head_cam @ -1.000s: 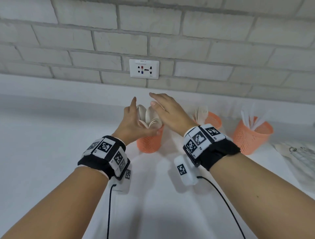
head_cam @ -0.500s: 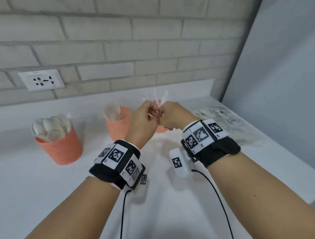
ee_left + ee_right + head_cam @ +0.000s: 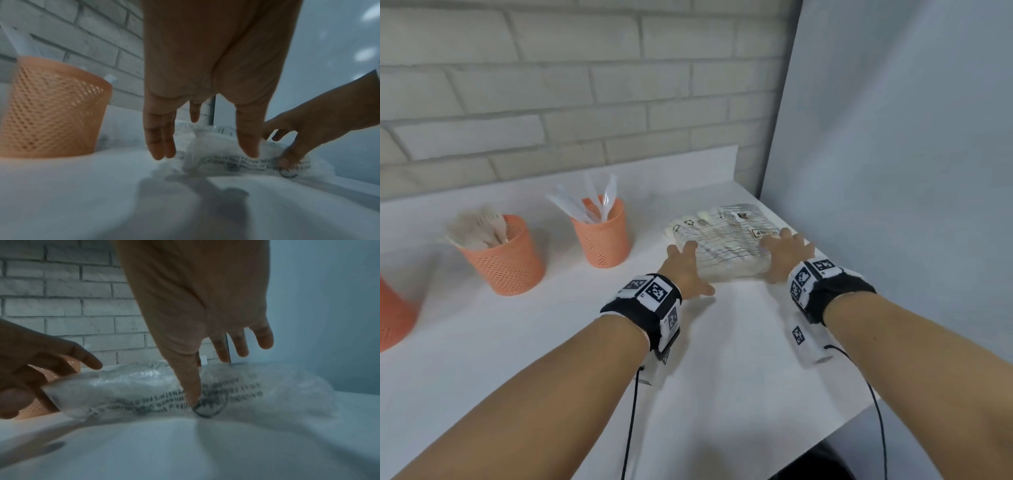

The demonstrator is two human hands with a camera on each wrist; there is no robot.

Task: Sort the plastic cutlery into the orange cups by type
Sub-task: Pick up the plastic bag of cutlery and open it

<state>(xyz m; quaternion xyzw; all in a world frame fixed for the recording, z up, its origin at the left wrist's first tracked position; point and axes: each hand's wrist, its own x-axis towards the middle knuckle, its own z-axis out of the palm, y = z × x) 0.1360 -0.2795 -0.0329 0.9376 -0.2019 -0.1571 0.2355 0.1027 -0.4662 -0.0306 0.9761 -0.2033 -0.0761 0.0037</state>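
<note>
The plastic cutlery (image 3: 479, 228) is seen already standing in the orange cups: forks are bunched in 1 cup (image 3: 508, 263), clear knife-like pieces (image 3: 589, 204) are fanned out of a 2nd cup (image 3: 602, 236) just to its right, and the edge of a 3rd cup (image 3: 393, 315) is caught at the far left, its contents out of view. So the sorting is judged to be well along, perhaps nearly done. What is left is the crinkled clear bag (image 3: 726, 246) printed with warning text, lying on the white counter (image 3: 722, 394) near the corner of the brick wall (image 3: 551, 102); pale shapes are glimpsed through the film at its far end, but whether any cutlery remains inside cannot be told. The bag is being met from both sides. The left hand (image 3: 686, 270) is laid at its near left edge, fingers straight and spread wide, thumb out toward the front; from the left wrist view the fingertips (image 3: 162, 151) are seen just reaching the plastic. The right hand (image 3: 784, 253) is set on the near right part of the bag, fingers open and fanned, and in the right wrist view the thumb is pressed down into the film by a printed ring mark. Nothing is gripped yet by either hand.
</note>
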